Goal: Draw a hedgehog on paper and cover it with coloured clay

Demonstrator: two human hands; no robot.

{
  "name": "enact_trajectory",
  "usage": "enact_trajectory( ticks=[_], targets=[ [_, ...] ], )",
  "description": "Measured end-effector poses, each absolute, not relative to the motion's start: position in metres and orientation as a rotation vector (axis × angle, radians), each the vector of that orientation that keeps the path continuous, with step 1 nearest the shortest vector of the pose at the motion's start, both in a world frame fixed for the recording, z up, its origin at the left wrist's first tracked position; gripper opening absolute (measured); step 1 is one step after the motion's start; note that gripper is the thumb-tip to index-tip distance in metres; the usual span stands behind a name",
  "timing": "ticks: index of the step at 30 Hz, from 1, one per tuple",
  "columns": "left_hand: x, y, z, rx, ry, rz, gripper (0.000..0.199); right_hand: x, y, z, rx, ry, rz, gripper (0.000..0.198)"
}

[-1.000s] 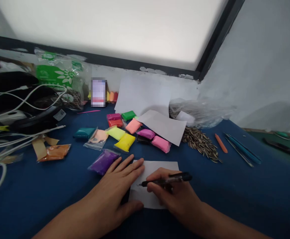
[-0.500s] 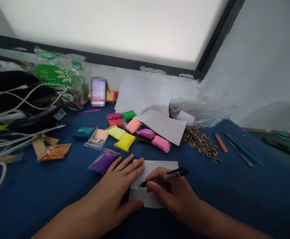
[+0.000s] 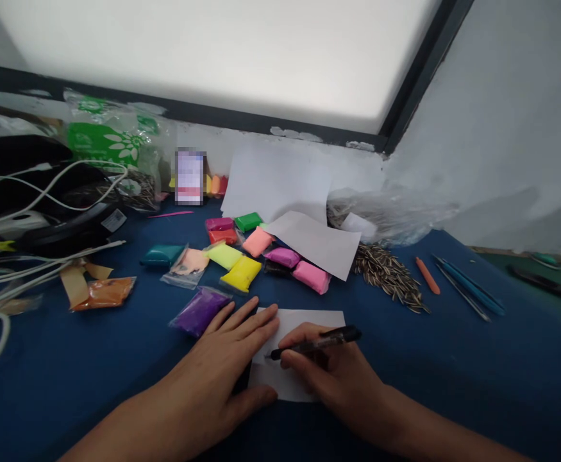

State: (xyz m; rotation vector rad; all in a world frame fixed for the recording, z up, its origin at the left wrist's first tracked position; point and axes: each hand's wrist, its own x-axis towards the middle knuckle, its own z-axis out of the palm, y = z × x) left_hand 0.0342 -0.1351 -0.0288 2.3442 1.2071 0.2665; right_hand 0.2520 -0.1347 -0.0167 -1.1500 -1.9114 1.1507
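A small sheet of white paper point(image 3: 304, 317) lies on the blue tabletop in front of me. My left hand point(image 3: 229, 353) is spread flat over its left edge, fingers stretched away from me, the fingertips close to a packet of purple clay point(image 3: 200, 312). Between thumb and fingers of my right hand point(image 3: 331, 366) is a black pen point(image 3: 315, 342), tilted, its tip down at the left part of the paper. Any mark under the tip is too faint to make out. The right palm hides the paper's lower right part.
Beyond the paper lie several bright clay packets, a yellow one point(image 3: 242, 274) among them, and a folded white sheet point(image 3: 316, 240). Striped seeds point(image 3: 390, 276) are heaped at the right, near an orange stick point(image 3: 427, 276) and blue tools point(image 3: 470, 285). White cables point(image 3: 44, 260) crowd the left side.
The pen and my right hand have shifted very slightly to the left and up on the paper. My left hand stays in place.
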Motion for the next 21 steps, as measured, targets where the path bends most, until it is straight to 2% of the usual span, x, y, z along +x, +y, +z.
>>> enact_trajectory(
  ticks=[21],
  targets=[
    [0.0339,-0.1353,-0.0299,2.323,1.203,0.317,0.079,0.2534,-0.1338,-0.0141,-1.143,-1.960,1.097,0.010]
  ],
)
